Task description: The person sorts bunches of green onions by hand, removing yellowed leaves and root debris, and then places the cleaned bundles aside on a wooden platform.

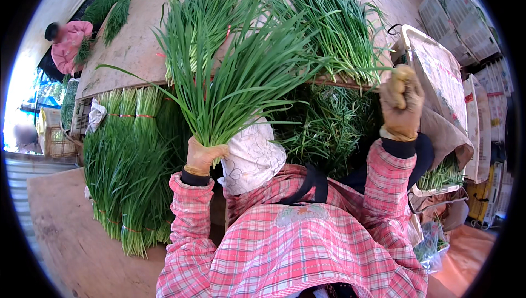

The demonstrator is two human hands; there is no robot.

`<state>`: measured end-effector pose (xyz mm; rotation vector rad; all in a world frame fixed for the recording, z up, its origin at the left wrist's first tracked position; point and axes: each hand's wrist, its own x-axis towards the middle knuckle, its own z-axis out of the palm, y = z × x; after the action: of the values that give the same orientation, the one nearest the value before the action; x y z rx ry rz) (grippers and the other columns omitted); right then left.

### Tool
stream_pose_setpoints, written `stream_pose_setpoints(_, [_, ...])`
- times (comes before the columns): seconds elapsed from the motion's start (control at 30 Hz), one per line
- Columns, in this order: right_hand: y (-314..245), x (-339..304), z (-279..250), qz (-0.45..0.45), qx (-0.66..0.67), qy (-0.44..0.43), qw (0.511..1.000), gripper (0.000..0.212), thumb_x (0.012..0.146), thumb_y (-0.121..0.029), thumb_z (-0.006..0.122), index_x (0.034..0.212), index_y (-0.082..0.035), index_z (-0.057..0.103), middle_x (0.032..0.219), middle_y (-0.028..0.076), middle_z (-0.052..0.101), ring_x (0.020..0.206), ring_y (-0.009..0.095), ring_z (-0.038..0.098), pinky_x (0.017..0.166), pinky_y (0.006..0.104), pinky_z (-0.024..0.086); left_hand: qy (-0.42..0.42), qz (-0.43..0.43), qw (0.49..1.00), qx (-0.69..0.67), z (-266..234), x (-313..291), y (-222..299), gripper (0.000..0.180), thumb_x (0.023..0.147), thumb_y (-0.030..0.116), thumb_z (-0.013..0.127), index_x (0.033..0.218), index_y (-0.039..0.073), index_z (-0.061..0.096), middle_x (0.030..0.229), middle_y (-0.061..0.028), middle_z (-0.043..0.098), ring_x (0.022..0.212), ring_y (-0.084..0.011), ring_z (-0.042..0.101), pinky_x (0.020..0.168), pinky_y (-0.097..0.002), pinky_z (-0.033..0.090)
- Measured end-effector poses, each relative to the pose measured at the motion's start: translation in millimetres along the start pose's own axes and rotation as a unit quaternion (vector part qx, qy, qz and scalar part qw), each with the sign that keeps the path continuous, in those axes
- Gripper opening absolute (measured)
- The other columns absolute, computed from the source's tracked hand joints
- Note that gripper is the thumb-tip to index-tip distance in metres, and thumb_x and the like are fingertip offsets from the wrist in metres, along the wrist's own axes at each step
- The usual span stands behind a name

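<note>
My left hand (204, 155), in a yellowish glove, is wrapped round the pale stem ends of a bunch of garlic chives (235, 89). The long green leaves fan out upward and away from me, over the table's edge. Off to the right, my right hand (403, 100), gloved and raised, is closed with the fingers pinched. A single chive leaf (378, 69) sticks out leftward from its fingertips. Two loose piles of chives lie on the table beyond: the right pile (334, 24) and the left pile (203, 18), partly behind the held bunch.
Tied bundles of chives (120, 172) are stacked at my left. Loose leaves (329, 128) fill a dark space below the table (137, 29). A cloth-covered crate (433, 73) stands at right, near stacked white crates (460, 18). Another person (71, 46) in pink is at far left.
</note>
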<state>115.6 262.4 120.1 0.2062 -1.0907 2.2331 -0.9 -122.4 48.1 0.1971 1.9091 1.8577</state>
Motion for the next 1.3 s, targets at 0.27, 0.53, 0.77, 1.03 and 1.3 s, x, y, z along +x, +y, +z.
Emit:
stream_pose_setpoints(0.27, [-51.9,-30.0,-32.8,0.028,0.045,-0.107,0.993,0.018,0.094,-0.018,0.051,0.091,-0.002,0.055,0.064,0.000,0.050,0.045,0.003,0.041,0.040,0.0190,0.029,-0.019,0.008,1.000,-0.015,-4.8,2.1,-5.0,0.023,0.067,-0.010,0.066,0.090,-0.008,0.061,0.070,-0.0121,0.065,0.057,-0.0177,0.061,0.054,-0.0283,0.050])
stream_pose_setpoints(0.53, [86.2,-48.3,-2.2,0.179,-0.456,-0.057,0.870,0.029,0.088,-0.010,0.061,0.116,-0.002,0.060,0.103,0.008,0.063,0.067,0.009,0.057,0.061,0.0246,0.049,-0.007,0.003,1.000,0.004,-2.6,-1.2,-1.2,0.023,0.067,-0.010,0.065,0.089,-0.007,0.061,0.071,-0.0117,0.065,0.057,-0.0178,0.061,0.054,-0.0281,0.050])
stream_pose_setpoints(0.77, [154.1,-46.6,0.1,0.216,-0.445,-0.091,0.864,0.017,0.091,-0.011,0.053,0.090,0.002,0.064,0.074,0.010,0.063,0.066,0.017,0.057,0.062,0.0292,0.047,0.003,-0.005,1.000,0.007,0.8,-0.8,3.4,0.031,0.063,-0.010,0.066,0.092,-0.005,0.061,0.073,-0.0083,0.064,0.058,-0.0156,0.060,0.054,-0.0271,0.049])
stream_pose_setpoints(1.03, [104.4,-32.2,28.9,0.227,-0.229,0.135,0.937,0.019,0.094,-0.015,0.054,0.086,-0.001,0.064,0.078,0.002,0.064,0.064,0.005,0.047,0.059,0.0186,0.039,-0.007,0.006,1.000,0.027,-5.3,0.6,-10.9,0.035,0.065,-0.008,0.068,0.099,-0.003,0.062,0.081,-0.0061,0.065,0.065,-0.0129,0.060,0.059,-0.0263,0.049])
stream_pose_setpoints(1.3, [98.1,-32.6,67.2,0.156,-0.447,-0.086,0.877,0.038,0.081,-0.004,0.069,0.118,-0.004,0.061,0.068,-0.003,0.051,0.064,0.005,0.046,0.060,0.0211,0.043,0.003,0.007,1.000,0.004,-4.6,-1.1,-14.5,0.040,0.064,-0.010,0.068,0.103,-0.003,0.062,0.086,-0.0057,0.066,0.067,-0.0128,0.060,0.061,-0.0264,0.050])
